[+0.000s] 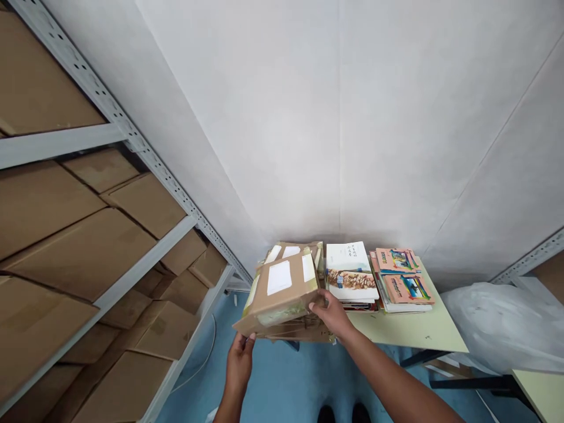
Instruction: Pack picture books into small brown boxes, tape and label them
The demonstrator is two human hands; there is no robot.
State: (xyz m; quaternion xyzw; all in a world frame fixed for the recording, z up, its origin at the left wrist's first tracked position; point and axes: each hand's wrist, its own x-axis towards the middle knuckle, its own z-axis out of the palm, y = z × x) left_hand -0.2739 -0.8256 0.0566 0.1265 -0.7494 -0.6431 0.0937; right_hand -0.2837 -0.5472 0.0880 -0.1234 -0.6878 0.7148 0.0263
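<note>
A brown cardboard sheet (264,306) with white labels and strips of tape lies tilted on top of a stack of similar cardboard (317,336) at the table's left end. My left hand (240,355) pinches its near left corner between thumb and fingers. At its near right corner, my right hand (330,314) grips the edge with thumb and fingers. Just right of the cardboard is a pile of books topped by a white book (348,255) with a picture on its cover. Farther right lie pink-covered books (399,288) in two adjoining piles.
The pale table (409,329) stands against a white wall (286,117). Metal shelving (132,270) filled with cardboard boxes (83,252) runs along the left. A large translucent plastic bag (502,323) bulges at the right. A cable (211,346) lies on the blue floor (282,388).
</note>
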